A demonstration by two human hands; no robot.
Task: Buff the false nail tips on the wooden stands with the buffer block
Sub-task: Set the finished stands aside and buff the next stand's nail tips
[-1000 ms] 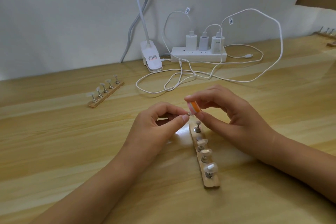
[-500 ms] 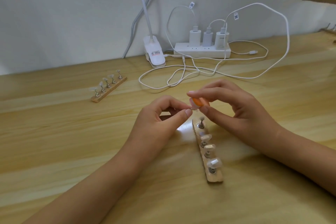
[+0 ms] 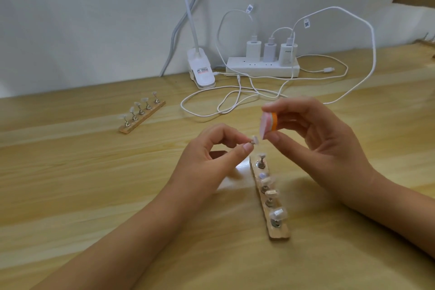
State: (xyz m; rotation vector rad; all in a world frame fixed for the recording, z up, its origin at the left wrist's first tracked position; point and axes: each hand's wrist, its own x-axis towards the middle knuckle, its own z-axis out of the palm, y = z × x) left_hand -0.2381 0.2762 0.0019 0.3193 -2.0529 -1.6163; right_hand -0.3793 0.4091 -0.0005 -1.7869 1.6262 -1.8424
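- Desk (image 3: 70, 195): pale wood-grain top, its far edge against a white wall (image 3: 94, 19).
- Left hand (image 3: 207, 160): raised over the middle of the desk. Thumb and forefinger are curled together, pinching the held nail tip; the other fingers are folded under the palm.
- Held nail tip (image 3: 255, 140): a small pale piece showing just past the left fingertips, lifted above the far end of the near wooden stand. What it is mounted on is too small to tell.
- Right hand (image 3: 313, 146): raised just right of the left hand. Thumb below and forefinger above pinch the buffer block; the remaining fingers are loosely curled behind.
- Buffer block (image 3: 268, 123): pink and orange layers, held on edge. Its lower corner is just beside the held nail tip; whether they touch cannot be told.
- Near wooden stand (image 3: 270, 200): a narrow strip lying on the desk between the forearms, running away from the viewer. It carries four metal pegs, three plainly topped with pale nail tips (image 3: 277, 213).
- Far wooden stand (image 3: 142, 116): lies on the desk toward the far left, well apart from the hands, with five pegs bearing clear tips.
- Power strip (image 3: 262, 69): white, at the far edge, with three chargers plugged in.
- Cables (image 3: 235, 101): white, looped on the desk in front of the strip.
- Clip lamp (image 3: 201, 73): white base at the far edge, left of the strip.
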